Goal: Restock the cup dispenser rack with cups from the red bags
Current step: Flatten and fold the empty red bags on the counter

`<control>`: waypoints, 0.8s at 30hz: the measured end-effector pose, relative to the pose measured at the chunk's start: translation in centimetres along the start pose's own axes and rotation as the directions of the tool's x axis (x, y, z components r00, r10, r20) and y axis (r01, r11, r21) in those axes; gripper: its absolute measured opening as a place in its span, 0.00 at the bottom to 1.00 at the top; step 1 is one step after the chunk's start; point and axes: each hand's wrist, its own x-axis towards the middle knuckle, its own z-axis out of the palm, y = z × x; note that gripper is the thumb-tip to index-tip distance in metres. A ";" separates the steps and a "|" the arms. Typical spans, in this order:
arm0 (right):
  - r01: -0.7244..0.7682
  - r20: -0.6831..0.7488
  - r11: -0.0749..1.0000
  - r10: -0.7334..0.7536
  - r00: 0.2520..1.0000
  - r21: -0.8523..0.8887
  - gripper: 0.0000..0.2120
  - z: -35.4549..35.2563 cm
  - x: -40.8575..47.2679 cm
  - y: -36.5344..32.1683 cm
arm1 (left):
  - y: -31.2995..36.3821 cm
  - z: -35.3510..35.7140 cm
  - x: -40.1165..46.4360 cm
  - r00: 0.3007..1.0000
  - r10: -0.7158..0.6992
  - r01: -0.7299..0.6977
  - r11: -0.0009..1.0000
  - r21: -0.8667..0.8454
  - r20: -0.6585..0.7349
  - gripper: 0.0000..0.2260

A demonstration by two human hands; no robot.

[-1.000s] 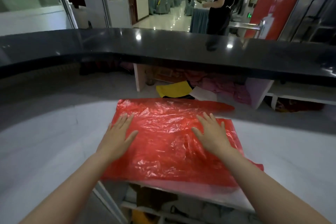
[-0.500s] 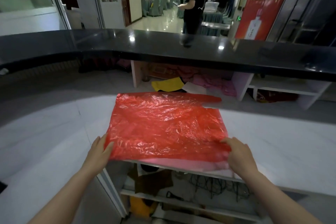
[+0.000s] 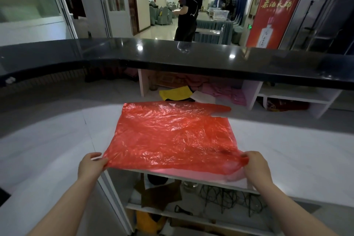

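I am holding a flat, crinkled red plastic bag [image 3: 172, 136] spread out on the pale, smooth marble-look table [image 3: 47, 149]; its thin film is catching the light in fine wrinkles, and one long handle strip is pointing to the right at the far edge; my left hand [image 3: 91, 166] is pinching the near left corner between thumb and curled fingers; my right hand [image 3: 255, 166] is gripping the near right corner, where the plastic is bunching into a translucent fold under my fingers; the near edge of the bag is hanging slightly over the table's lip above an open white shelf [image 3: 191, 210] with dark tangled cables and brown cardboard scraps; beyond the bag a glossy black raised counter top [image 3: 172, 53] is curving across; behind it a person in dark clothes [image 3: 188, 9] is standing beside a tall red banner [image 3: 275, 9].
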 end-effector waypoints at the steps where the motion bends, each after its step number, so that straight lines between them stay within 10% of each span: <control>1: -0.026 -0.001 0.999 0.026 1.000 -0.031 0.14 -0.1 0.0 0.1 | -0.1 -0.2 -0.1 1.000 0.001 -0.001 1.000 -0.010 -0.004 0.14; 17: -0.290 -0.060 0.927 0.312 0.948 0.237 0.11 -0.1 -0.5 0.8 | 0.0 -1.6 0.3 0.999 0.004 0.011 0.957 -0.290 0.052 0.06; 24: -0.496 0.271 0.346 0.528 0.804 0.796 0.05 -2.0 -0.2 -1.5 | 0.5 -2.7 -0.6 0.970 0.174 -0.135 0.965 -0.224 0.167 0.22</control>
